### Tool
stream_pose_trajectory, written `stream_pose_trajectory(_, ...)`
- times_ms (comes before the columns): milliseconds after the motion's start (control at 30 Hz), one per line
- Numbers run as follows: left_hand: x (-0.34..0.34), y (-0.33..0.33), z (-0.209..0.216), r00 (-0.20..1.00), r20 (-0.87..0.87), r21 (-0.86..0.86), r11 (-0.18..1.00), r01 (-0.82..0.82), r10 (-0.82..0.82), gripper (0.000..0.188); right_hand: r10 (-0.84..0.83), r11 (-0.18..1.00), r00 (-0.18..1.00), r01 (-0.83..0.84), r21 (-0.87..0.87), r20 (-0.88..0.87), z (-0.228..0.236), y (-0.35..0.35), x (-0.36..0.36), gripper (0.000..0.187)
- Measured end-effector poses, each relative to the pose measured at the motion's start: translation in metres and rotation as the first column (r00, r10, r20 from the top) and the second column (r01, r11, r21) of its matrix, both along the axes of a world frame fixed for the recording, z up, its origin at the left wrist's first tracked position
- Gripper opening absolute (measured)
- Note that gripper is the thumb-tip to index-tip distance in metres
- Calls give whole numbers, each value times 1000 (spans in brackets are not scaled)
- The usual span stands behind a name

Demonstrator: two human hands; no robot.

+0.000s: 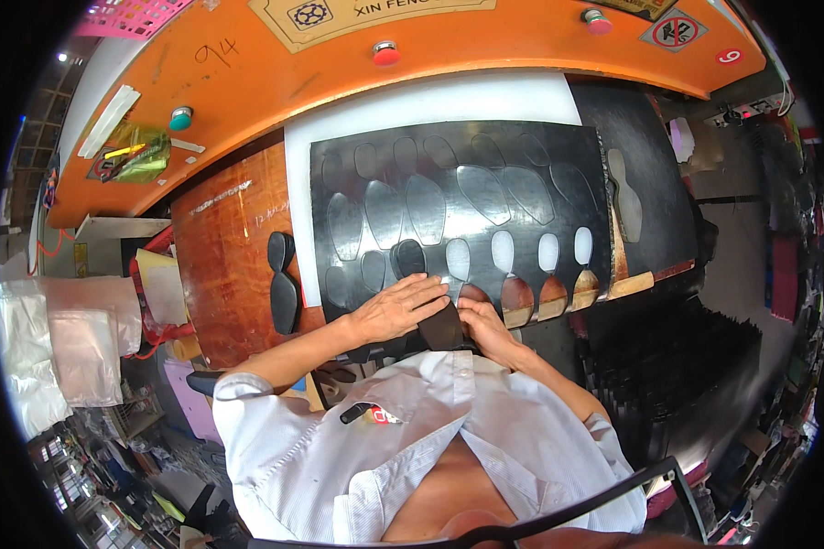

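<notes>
A large black rubber sheet (389, 146) lies in front of me, with rows of shoe-sole outlines cut into it. Along its near side several sole-shaped openings (547, 252) show the white and brown surface beneath. My left hand (401, 306) rests flat with fingers stretched across a black shoe sole (440, 328), close to the sheet's near edge. Another dark rounded piece (410, 260) shows just beyond those fingers; whether it is part of that sole I cannot tell. My right hand (487, 329) has its fingers bent at the sole's right edge, its fingertips partly hidden.
Black soles (284, 284) lie on the brown wooden board (224, 256) at the left. A white board (298, 201) sits under the sheet. Beyond it stands an orange machine beam (293, 78) with red buttons (386, 55) and a green one (181, 118). Dark sheets (677, 366) are piled at right.
</notes>
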State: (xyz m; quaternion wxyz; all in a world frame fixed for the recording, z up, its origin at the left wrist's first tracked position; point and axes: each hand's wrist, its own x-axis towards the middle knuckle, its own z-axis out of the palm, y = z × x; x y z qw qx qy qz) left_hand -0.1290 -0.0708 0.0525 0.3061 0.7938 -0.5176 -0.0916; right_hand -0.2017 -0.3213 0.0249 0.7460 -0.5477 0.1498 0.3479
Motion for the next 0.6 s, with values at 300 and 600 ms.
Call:
stream_pose_trajectory(300,41,24,59,515,-813,-292,576,-764,271,51,182,812,788,217,-542,589,52,14,-3,42)
stream_pose_trajectory(600,-4,68,35,994,79,-57,996,-67,71,72,372,927,922,-363,-98,106,-15,61,20,25)
